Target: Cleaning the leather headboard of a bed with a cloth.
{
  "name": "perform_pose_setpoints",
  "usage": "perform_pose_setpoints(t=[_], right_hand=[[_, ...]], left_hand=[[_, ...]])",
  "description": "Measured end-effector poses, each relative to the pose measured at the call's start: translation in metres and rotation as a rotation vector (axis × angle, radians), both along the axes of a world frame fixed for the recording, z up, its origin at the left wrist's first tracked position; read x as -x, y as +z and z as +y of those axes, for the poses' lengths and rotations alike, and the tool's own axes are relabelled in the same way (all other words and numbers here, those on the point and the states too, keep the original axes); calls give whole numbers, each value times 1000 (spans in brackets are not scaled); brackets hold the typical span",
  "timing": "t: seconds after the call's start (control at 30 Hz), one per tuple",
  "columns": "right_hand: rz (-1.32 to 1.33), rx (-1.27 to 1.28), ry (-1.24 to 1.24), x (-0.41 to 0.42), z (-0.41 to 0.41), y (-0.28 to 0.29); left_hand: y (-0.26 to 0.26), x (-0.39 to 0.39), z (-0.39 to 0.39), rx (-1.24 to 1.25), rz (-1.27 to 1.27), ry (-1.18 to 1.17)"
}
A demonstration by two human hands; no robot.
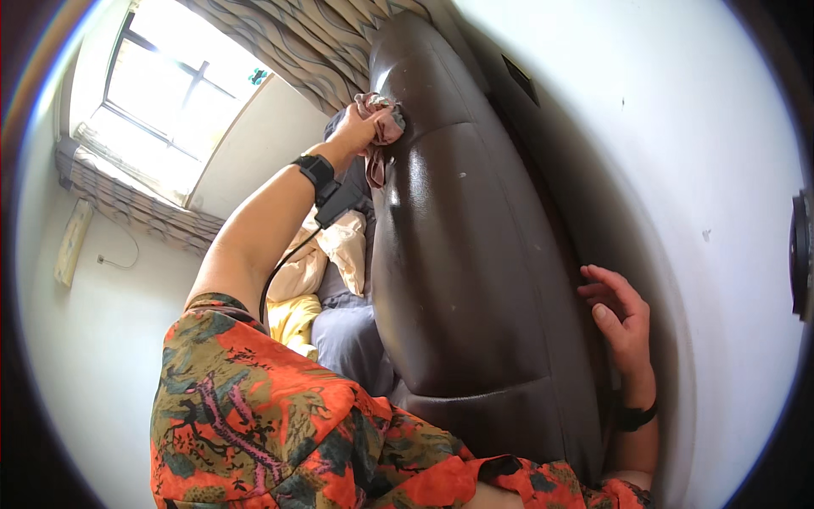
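Observation:
A brown leather padded headboard [458, 254] runs up the middle of the view, with seams across it and small pale specks on its surface. At its far left edge, my left hand [362, 127] is closed around a crumpled pinkish cloth [388, 124], pressed against the leather; a fold of the cloth hangs below the hand. My right hand [620, 312] is beyond the headboard's right side, near the wall, fingers apart and slightly curled, holding nothing. Both wrists wear black bands, and a black cable runs from the left one.
Grey bedding [350, 337], a cream cover [343, 248] and a yellow cloth [296, 321] lie left of the headboard. Patterned curtains [286, 44] hang at its far end. A white wall [699, 159] stands close on the right. A bright window [172, 89] is at upper left.

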State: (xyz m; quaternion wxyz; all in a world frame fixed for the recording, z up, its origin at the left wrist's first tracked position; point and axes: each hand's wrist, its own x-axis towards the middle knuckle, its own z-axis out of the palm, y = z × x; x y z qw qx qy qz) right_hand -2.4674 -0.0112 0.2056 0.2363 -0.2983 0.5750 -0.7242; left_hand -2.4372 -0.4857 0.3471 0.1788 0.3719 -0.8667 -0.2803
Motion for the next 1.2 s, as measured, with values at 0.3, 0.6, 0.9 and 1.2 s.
perform_pose_setpoints(t=[0.3, 0.6, 0.9, 1.2], right_hand=[[25, -58, 45, 3, -1, -3], [21, -57, 53, 4, -2, -5], [18, -125, 35, 2, 3, -13], [-82, -71, 41, -1, 1, -11]], left_hand=[[4, -22, 63, 162, 44, -465], [12, 57, 18, 378, -82, -546], [10, 120, -33, 577, -297, -300], [2, 37, 18, 106, -151, -546]])
